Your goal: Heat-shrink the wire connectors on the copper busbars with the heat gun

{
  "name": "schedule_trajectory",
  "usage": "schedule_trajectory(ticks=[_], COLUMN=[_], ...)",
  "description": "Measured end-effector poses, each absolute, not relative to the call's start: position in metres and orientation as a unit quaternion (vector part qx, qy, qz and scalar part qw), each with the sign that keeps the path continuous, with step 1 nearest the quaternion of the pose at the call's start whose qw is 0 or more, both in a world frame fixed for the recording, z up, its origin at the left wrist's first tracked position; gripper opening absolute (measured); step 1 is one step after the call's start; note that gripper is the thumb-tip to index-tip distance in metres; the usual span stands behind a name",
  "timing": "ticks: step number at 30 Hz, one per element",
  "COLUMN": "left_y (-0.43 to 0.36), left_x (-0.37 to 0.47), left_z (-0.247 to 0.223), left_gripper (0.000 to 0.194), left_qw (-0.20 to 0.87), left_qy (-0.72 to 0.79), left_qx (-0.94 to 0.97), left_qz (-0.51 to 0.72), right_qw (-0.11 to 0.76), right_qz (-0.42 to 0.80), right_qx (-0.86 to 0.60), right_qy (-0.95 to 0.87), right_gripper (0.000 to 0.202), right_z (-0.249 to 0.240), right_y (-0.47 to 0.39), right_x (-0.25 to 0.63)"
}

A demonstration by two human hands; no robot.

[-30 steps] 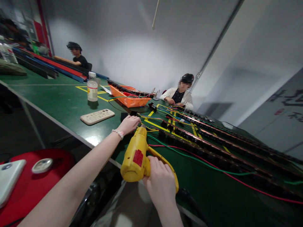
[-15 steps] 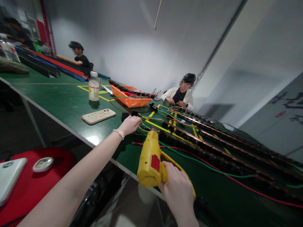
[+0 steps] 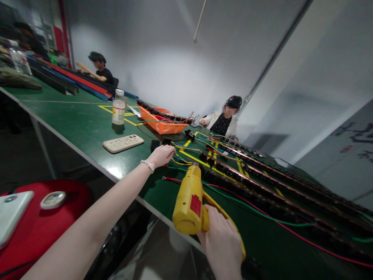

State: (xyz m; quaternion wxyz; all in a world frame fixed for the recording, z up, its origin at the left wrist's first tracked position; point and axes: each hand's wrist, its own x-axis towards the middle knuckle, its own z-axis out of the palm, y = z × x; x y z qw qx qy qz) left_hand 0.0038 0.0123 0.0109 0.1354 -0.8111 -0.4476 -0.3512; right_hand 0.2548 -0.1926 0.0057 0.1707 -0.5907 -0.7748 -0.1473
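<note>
Right hand point(image 3: 223, 238) clasps yellow, red-patched heat gun point(image 3: 187, 199) — left hand point(image 3: 163, 155) curled, hold unclear.

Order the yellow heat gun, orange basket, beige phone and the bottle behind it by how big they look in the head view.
1. Yellow heat gun (nearness helps)
2. Orange basket
3. Beige phone and bottle: too alike to rank

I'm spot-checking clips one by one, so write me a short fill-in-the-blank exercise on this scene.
The right hand grips a ____ heat gun.
A bracelet circles the ____ wrist.
The basket on the green table is ____.

Missing words: yellow; left; orange.
</note>
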Motion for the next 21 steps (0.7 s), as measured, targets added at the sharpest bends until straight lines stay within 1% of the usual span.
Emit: schedule_trajectory(ticks=[3,7,14,21], left_y=[0.011,0.01,0.017,0.017], left_x=[0.004,0.005,0.005,0.003], left_z=[0.011,0.012,0.006,0.007], left_gripper=[0.02,0.02,0.022,0.022], left_qw=[0.135,0.132,0.105,0.049], left_qy=[-0.445,-0.44,-0.431,-0.463], left_qx=[-0.809,-0.81,-0.816,-0.813], left_qz=[-0.358,-0.364,-0.371,-0.35], right_qw=[0.168,0.189,0.195,0.19], right_qz=[-0.16,-0.178,-0.163,-0.159], right_qx=[-0.608,-0.603,-0.583,-0.563], right_qy=[-0.759,-0.755,-0.772,-0.788], right_gripper=[0.042,0.045,0.042,0.04], right_z=[0.003,-0.003,0.003,0.006], right_y=[-0.195,-0.196,-0.196,-0.193], right_x=[0.244,0.23,0.203,0.184])
